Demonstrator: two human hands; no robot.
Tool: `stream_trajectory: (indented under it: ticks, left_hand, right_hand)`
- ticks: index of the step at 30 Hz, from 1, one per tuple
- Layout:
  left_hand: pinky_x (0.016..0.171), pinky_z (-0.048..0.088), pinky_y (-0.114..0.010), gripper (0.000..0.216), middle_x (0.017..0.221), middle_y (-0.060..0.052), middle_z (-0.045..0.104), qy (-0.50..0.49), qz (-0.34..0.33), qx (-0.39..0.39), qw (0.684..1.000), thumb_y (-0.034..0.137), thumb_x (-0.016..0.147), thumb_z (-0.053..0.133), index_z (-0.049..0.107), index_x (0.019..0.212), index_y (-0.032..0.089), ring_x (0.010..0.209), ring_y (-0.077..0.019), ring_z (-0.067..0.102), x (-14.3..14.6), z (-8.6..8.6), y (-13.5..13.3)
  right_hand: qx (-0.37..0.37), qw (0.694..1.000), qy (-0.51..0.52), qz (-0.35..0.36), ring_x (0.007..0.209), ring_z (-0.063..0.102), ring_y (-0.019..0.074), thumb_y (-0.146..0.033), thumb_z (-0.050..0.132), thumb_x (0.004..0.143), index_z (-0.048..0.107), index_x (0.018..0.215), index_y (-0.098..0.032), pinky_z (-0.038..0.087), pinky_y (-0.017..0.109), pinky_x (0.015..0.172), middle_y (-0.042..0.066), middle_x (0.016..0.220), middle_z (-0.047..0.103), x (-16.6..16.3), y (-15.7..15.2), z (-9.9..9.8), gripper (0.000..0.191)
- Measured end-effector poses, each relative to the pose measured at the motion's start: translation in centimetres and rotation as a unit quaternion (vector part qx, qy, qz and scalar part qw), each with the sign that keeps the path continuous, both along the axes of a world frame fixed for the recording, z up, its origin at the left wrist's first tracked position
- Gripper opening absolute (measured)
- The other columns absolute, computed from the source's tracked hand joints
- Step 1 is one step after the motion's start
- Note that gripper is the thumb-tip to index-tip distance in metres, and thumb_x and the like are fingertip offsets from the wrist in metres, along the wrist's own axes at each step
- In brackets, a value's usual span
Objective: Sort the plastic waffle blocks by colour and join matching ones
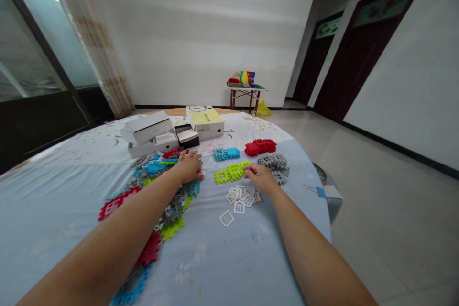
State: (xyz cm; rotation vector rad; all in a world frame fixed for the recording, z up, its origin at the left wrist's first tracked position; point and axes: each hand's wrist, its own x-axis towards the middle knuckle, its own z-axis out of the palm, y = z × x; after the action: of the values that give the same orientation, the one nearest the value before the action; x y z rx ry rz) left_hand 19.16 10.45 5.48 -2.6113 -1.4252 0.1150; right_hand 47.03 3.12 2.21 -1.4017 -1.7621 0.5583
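Note:
My left hand (190, 167) rests at the right side of a mixed heap of interlocking plastic building pieces (175, 208) in grey, red, blue and green. Its fingers are spread, and a white piece lies beside the fingertips. At the right end of a row of lime-green building pieces (229, 173), my right hand (261, 178) has its thumb and fingers closed on a piece. Right beside that hand is a stack of grey pieces (278, 167). White window-shaped pieces (239, 207) are scattered on the tablecloth nearer me.
Behind the green row lie blue pieces (226, 154) and a red stack (260, 147). A yellow-and-white box (205, 122), opened white boxes (148, 129) and a small black box (187, 136) stand farther back. A blue clip (321, 192) grips the cloth at the right edge.

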Motion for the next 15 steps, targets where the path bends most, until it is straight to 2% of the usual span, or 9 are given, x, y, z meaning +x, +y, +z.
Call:
stream_trajectory:
  ticks: [4, 7, 12, 15]
  left_hand:
    - [0.104, 0.006, -0.052, 0.029, 0.124, -0.006, 0.053, -0.044, -0.02, 0.056, 0.997, 0.033, 0.078, 0.043, 0.069, 0.073, 0.023, 0.126, -0.0261, 0.031, 0.3, 0.3, -0.9]
    - [0.104, 0.011, -0.049, 0.033, 0.124, -0.004, 0.054, -0.099, -0.002, 0.065, 0.993, 0.034, 0.079, 0.039, 0.07, 0.073, 0.024, 0.125, -0.0253, 0.032, 0.4, 1.1, -1.3]
    - [0.102, 0.023, -0.044, 0.033, 0.127, -0.001, 0.051, -0.193, -0.004, -0.001, 0.981, 0.042, 0.078, 0.041, 0.07, 0.079, 0.027, 0.122, -0.025, 0.036, 1.5, 3.0, -2.1]
    - [0.1, 0.03, -0.035, 0.038, 0.125, -0.001, 0.053, -0.251, -0.055, -0.071, 0.964, 0.043, 0.081, 0.036, 0.07, 0.084, 0.026, 0.115, -0.0201, 0.044, 3.2, 3.9, -3.4]
  right_hand:
    - [0.0, 1.0, -0.002, -0.001, 0.067, 0.062, 0.0143, -0.024, 0.046, 0.077, 0.064, 0.092, -0.016, 0.045, 0.025, 0.065, 0.002, 0.071, 0.068, 0.0, -0.2, 0.4, 0.024]
    - [0.002, 1.0, 0.002, -0.003, 0.068, 0.062, 0.0144, -0.024, 0.046, 0.078, 0.064, 0.092, -0.016, 0.045, 0.026, 0.067, 0.002, 0.072, 0.069, 0.1, -0.3, 0.7, 0.024]
    - [-0.011, 1.0, 0.015, -0.013, 0.07, 0.063, 0.0146, -0.024, 0.046, 0.078, 0.064, 0.094, -0.017, 0.046, 0.026, 0.068, 0.003, 0.073, 0.069, 0.2, -0.2, 0.8, 0.024]
    - [-0.016, 1.0, 0.012, -0.012, 0.069, 0.063, 0.0146, -0.024, 0.047, 0.078, 0.064, 0.094, -0.016, 0.047, 0.026, 0.068, 0.003, 0.073, 0.069, 0.2, -0.1, 0.7, 0.025]
